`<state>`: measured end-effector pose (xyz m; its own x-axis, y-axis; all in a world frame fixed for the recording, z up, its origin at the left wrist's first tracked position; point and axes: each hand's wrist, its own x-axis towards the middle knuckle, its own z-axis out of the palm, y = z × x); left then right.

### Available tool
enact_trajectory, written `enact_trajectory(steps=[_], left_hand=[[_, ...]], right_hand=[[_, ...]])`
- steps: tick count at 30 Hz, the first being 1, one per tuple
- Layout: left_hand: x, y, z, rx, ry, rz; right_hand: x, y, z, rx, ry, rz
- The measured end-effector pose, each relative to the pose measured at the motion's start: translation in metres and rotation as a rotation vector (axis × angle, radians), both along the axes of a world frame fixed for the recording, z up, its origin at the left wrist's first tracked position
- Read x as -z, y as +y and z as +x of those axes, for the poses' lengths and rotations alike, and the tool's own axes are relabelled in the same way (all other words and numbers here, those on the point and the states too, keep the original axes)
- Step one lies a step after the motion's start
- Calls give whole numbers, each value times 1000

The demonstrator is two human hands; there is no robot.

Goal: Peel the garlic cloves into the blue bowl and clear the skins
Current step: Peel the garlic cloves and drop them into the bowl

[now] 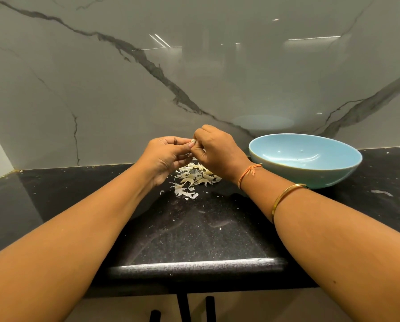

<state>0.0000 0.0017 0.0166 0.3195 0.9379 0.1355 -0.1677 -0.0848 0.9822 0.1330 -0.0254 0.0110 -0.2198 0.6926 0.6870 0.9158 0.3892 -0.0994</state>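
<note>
Above the black worktop [194, 228], close to the marble wall [101, 89], the left hand [168, 152] and right hand [214, 147] meet. The fingers [182, 148] of both are curled, pinching one garlic clove [192, 141] between them. Directly beneath, a pile of skins [194, 180] lies on the worktop. The blue bowl [310, 177] stands just to the right, clear of the right hand. The right forearm carries an orange thread [250, 173] and a gold bangle [284, 198].

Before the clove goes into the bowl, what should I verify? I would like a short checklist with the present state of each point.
1. Garlic clove pinched between left hand and right hand: ok.
2. Clove fully peeled: cannot tell, fingers hide it.
3. Blue bowl open side up, right of the hands: ok.
4. Skins cleared from countertop: not ok, a pile lies below the hands.
</note>
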Motion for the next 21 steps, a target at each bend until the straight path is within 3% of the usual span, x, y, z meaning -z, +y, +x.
enact_trajectory(steps=[10, 21], left_hand=[[-1, 1, -3, 53, -17, -52], [2, 2, 0, 47, -52, -66]], right_hand=[[1, -1, -1, 1, -43, 8], [4, 8, -2, -12, 178, -52]])
